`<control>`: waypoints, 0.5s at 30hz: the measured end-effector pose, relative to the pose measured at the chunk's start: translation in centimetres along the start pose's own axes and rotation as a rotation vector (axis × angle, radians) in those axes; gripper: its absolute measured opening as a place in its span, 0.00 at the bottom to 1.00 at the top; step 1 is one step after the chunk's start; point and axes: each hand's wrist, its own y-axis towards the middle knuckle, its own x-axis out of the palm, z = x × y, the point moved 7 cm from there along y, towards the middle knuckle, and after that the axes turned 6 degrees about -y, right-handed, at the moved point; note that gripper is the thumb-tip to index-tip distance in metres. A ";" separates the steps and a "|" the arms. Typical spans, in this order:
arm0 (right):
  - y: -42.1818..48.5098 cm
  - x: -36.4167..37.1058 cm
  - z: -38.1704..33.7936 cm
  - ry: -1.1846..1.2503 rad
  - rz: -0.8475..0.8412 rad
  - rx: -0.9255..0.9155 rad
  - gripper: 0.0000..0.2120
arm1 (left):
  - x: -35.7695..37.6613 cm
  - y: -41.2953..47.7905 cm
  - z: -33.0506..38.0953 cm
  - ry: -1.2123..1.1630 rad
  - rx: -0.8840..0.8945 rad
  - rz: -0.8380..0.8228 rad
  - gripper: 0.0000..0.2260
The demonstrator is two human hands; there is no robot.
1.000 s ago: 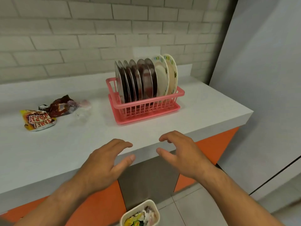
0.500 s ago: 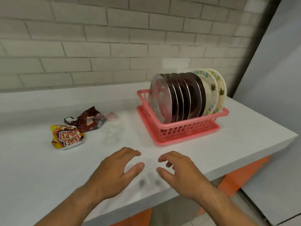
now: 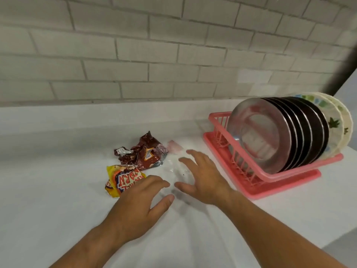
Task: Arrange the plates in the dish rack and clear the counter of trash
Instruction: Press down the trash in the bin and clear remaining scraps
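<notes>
A pink dish rack [image 3: 251, 171] on the right of the white counter [image 3: 48, 200] holds several steel plates [image 3: 258, 132] and two patterned white plates [image 3: 336, 122], all standing on edge. A yellow snack wrapper [image 3: 119, 178], a crumpled brown wrapper [image 3: 143, 153] and a clear plastic wrapper [image 3: 173, 157] lie left of the rack. My left hand [image 3: 139, 206] hovers open with its fingertips over the yellow wrapper's near edge. My right hand [image 3: 202, 176] is open above the clear plastic, fingers spread. Neither hand holds anything.
A grey brick wall [image 3: 154, 55] backs the counter. The counter's front right edge [image 3: 328, 240] drops off at the lower right. A pale panel [image 3: 349, 80] stands beyond the rack at the far right.
Both hands have reached forward and left from the counter's front edge to the wrappers. The view has swung left and closer, so the rack now sits at the right.
</notes>
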 end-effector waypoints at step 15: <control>2.3 5.9 0.4 -0.218 -0.051 0.245 0.28 | -4.6 3.2 -4.3 0.431 0.026 0.158 0.18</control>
